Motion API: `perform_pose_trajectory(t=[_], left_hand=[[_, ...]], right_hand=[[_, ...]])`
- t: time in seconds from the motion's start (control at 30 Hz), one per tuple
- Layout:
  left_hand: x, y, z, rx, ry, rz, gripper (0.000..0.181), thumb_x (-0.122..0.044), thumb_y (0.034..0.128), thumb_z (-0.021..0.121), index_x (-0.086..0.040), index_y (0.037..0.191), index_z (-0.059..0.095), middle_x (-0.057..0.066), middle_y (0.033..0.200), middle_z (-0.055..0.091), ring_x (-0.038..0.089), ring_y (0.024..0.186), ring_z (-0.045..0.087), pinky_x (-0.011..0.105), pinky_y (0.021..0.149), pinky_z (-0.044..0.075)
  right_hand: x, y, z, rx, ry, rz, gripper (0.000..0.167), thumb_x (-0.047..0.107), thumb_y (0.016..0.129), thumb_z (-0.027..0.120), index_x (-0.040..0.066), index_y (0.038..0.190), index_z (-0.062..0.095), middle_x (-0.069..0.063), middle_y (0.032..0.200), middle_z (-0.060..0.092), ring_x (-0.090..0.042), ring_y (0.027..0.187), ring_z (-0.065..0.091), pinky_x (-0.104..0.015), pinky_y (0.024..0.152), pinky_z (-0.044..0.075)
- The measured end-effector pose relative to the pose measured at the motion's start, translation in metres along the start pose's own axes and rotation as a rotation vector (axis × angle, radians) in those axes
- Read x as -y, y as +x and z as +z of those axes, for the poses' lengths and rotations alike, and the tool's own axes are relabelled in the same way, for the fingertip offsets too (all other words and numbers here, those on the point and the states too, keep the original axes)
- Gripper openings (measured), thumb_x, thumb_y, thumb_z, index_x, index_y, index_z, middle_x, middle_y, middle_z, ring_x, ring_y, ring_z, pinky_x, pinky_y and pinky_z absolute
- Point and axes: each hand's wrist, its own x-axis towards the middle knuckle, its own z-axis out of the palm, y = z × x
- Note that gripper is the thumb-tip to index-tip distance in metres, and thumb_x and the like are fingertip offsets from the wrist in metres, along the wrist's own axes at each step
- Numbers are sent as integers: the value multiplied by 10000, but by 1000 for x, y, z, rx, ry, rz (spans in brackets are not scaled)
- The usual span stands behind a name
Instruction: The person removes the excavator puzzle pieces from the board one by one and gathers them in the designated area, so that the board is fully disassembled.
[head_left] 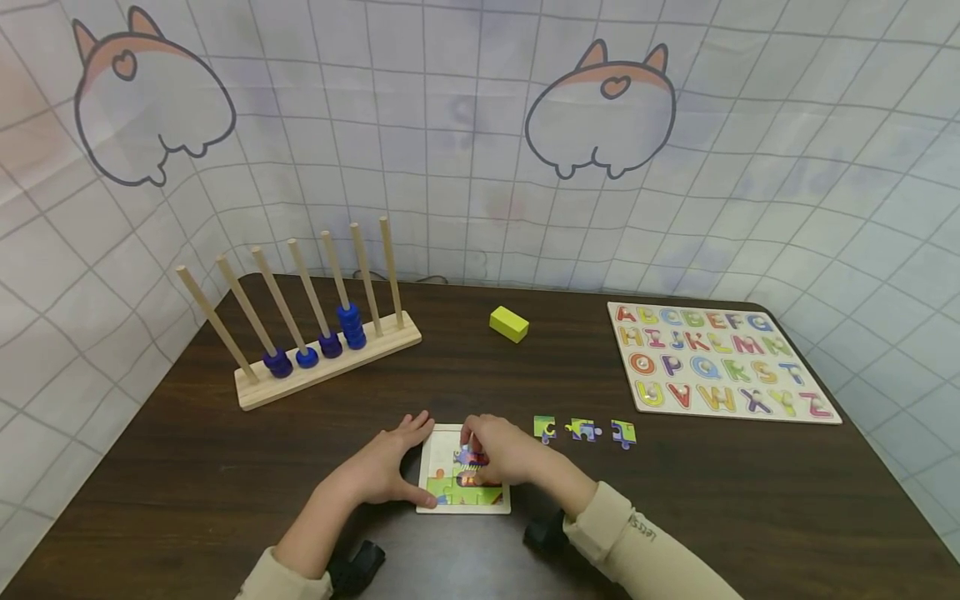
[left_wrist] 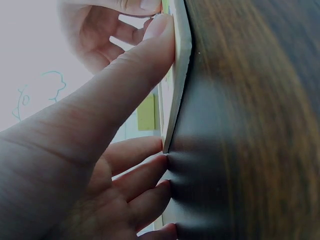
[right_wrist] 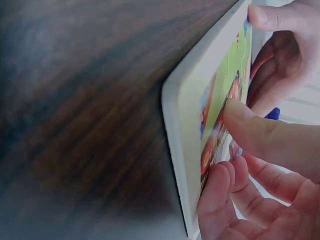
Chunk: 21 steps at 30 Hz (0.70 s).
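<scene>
Puzzle tray (head_left: pixel 437 454) at the near middle of the desk (head_left: pixel 187 500), both hands engaged.
Surroundings: I observe a peg stand (head_left: pixel 333 367) with blue rings (head_left: pixel 350 325) at far left, a yellow block (head_left: pixel 509 324) beyond the tray, and a letter board (head_left: pixel 771 414) at far right; three loose pieces (head_left: pixel 582 429) lie in a row just right of the right hand (head_left: pixel 501 450), the nearest obstacle on that side. Hands: the right is curled, pinching a puzzle piece (head_left: pixel 468 457) over the tray; the left (head_left: pixel 385 467) is spread, thumb on the tray's near left corner. Clearance: desk surface separates tray from stand and letter board; a curtain (head_left: pixel 450 125) bounds the far edge.
</scene>
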Motion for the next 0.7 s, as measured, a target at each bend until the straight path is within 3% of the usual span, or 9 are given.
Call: perform_pose_trajectory(t=[0.7], left_hand=[[2,1,0,4,-2,6,976,-386,636,818,-5,1398,343,146,1482,232,337,1364,142,593,1034,144]], right_hand=[[-10,3,0,-37,91,-46,394,74,621,820,85,913,555,-7,730,518,-101,607,476,-205,525,436]])
